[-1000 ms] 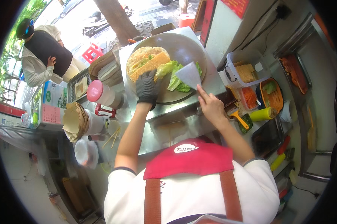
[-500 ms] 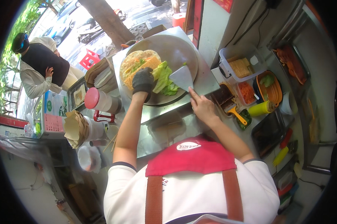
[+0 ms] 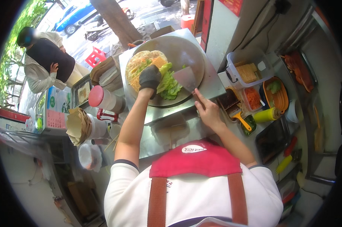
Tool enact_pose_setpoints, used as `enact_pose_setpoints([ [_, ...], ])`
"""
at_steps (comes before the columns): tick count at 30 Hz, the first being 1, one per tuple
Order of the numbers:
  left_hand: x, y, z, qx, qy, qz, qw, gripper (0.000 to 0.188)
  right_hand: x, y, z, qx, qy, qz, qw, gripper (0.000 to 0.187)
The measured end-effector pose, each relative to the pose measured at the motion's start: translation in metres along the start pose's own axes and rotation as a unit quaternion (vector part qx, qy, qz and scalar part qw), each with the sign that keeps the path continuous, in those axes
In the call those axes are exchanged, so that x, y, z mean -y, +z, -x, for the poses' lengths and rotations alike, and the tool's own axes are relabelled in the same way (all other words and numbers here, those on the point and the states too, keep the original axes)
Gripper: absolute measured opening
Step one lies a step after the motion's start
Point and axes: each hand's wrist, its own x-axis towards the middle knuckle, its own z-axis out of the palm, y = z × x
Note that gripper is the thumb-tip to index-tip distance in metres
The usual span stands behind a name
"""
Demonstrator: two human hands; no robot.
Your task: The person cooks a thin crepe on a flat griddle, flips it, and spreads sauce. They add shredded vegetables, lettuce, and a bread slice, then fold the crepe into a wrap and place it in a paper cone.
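On the round griddle (image 3: pixel 191 60) lies a browned crepe (image 3: pixel 135 60) topped with a crisp golden sheet (image 3: pixel 158 61) and some green leaves. Lettuce (image 3: pixel 170 89) spreads from its right side onto the griddle. My left hand (image 3: pixel 150 78), in a dark knit glove, is closed at the inner edge of the lettuce, where the leaves meet the crepe; its fingertips are hidden. My right hand (image 3: pixel 209 112) is bare and grips the handle of a wide scraper (image 3: pixel 185 78). The scraper's flat blade is tilted above the griddle, just right of the lettuce.
To the right stand a clear bin of crisp sheets (image 3: pixel 249 72), shredded carrot (image 3: pixel 253 98), an orange basket (image 3: pixel 280 99), a yellow bottle (image 3: pixel 267 115) and a yellow-handled brush (image 3: pixel 242 122). At left are a red-lidded container (image 3: pixel 99 97) and paper bags (image 3: pixel 77 126). A person (image 3: pixel 50 62) stands beyond the counter.
The whole view has shifted slightly to the right. The scraper blade has tilted and looks darker. My left hand stays at the lettuce and crepe.
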Motion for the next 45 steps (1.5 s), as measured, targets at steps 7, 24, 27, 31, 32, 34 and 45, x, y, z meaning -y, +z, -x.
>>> enact_pose_setpoints([
  [7, -0.03, -0.027, 0.019, -0.019, 0.005, 0.214, 0.977, 0.016, 0.002, -0.027, -0.006, -0.047, 0.02, -0.083, 0.995, 0.046],
  [24, -0.028, -0.099, 0.137, -0.195, -0.07, 0.175, 0.963, 0.018, 0.03, -0.005, -0.014, 0.083, -0.066, 0.239, 0.965, 0.044],
  [27, -0.013, -0.102, 0.162, -0.181, -0.073, 0.157, 0.968, 0.017, 0.038, -0.002, -0.007, 0.067, -0.06, 0.233, 0.968, 0.044],
  [31, -0.011, -0.098, 0.19, -0.179, -0.147, 0.166, 0.959, 0.016, 0.031, 0.004, -0.007, 0.102, -0.072, 0.246, 0.961, 0.043],
  [32, -0.011, -0.099, 0.194, -0.179, -0.143, 0.171, 0.958, 0.016, 0.04, 0.003, -0.006, 0.072, -0.079, 0.229, 0.967, 0.043],
  [34, -0.018, -0.108, 0.194, -0.183, -0.134, 0.181, 0.957, 0.016, 0.049, 0.005, -0.009, 0.009, -0.095, 0.196, 0.976, 0.044],
  [45, -0.014, -0.101, 0.175, -0.138, -0.076, 0.211, 0.965, 0.016, 0.028, 0.028, -0.006, 0.101, -0.053, 0.247, 0.962, 0.043],
])
